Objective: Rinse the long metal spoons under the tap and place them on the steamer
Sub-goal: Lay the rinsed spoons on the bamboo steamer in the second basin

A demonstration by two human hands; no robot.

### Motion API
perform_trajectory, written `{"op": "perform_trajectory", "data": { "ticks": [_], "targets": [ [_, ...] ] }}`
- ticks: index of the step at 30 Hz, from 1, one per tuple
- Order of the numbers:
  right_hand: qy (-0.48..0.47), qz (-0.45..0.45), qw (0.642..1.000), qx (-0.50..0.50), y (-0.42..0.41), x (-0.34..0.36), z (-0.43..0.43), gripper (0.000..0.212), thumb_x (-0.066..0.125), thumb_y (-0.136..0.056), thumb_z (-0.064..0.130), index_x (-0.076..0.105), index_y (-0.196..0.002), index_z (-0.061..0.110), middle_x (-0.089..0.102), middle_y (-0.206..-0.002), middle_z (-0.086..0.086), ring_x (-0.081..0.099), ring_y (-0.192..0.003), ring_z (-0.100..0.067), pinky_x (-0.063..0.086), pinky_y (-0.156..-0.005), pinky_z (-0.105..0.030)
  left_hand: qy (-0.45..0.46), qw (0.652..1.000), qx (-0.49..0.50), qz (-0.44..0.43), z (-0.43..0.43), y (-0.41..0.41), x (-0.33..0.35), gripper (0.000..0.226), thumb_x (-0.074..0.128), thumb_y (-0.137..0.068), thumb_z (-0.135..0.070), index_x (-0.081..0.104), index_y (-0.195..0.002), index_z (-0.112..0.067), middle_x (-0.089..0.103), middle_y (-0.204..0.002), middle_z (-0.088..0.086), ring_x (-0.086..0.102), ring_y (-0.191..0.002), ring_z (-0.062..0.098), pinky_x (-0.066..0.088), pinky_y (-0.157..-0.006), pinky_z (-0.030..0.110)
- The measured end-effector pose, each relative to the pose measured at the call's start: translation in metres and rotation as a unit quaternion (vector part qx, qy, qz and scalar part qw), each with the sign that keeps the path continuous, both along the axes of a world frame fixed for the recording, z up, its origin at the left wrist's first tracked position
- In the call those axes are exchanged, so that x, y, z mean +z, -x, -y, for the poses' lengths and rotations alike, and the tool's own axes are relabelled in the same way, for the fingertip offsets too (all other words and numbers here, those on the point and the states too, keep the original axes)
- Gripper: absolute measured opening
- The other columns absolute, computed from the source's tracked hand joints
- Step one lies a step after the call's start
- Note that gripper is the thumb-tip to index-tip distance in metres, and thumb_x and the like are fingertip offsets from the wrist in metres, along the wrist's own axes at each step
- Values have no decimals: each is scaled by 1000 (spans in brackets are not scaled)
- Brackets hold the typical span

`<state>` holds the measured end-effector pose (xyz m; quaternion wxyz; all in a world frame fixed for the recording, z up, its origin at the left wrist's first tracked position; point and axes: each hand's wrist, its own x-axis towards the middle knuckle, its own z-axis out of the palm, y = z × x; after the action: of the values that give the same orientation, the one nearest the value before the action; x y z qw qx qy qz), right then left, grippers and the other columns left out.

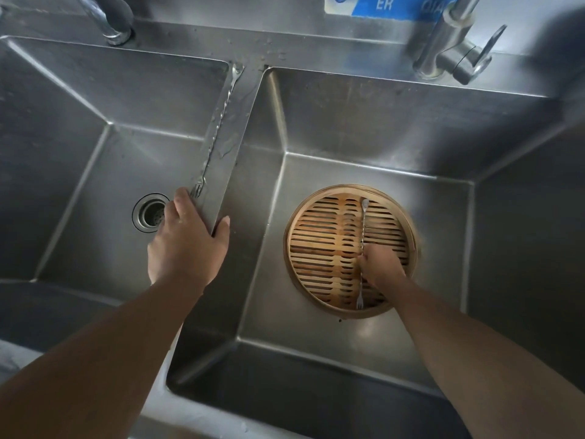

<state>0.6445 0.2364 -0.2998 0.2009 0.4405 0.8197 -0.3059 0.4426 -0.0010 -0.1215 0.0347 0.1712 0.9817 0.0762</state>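
Observation:
A round bamboo steamer [319, 299] sits on the floor of the right sink basin. My right hand [381, 264] is over its slats, fingers closed on the middle of a long twisted metal spoon [363, 226] with a small fork at its near end. That spoon lies along the slats. A second long metal spoon [215, 134] lies on the divider [235, 172] between the basins, fork end toward me. My left hand [186, 236] rests on the divider, fingers spread, its fingertips just at that fork end.
The left basin has a round drain [151, 213] close to my left hand. One tap [107, 17] stands behind the left basin and another tap [456, 49] with a lever behind the right basin. Water drops lie on the divider.

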Motion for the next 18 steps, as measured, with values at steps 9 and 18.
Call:
{"op": "perform_trajectory", "data": {
  "ticks": [9, 18],
  "targets": [
    [9, 12, 1000, -4, 1, -1, -3, 27, 52, -98, 22, 63, -73, 18, 65, -70, -2, 60, -62, -15, 38, -48, -24, -3, 1000, 1, 4, 0, 1, 0, 69, 59, -86, -53, 29, -134, -14, 53, -130, 14, 60, -104, 44, 49, -77, 51],
    [18, 6, 1000, -9, 1, 0, -3, 27, 53, -98, 20, 65, -74, 15, 67, -69, -5, 65, -63, -19, 45, -50, -24, -6, 1000, 2, 7, 1, 2, -1, 71, 57, -85, -54, 29, -136, -14, 53, -131, 14, 59, -105, 43, 50, -76, 51]
  ]
}}
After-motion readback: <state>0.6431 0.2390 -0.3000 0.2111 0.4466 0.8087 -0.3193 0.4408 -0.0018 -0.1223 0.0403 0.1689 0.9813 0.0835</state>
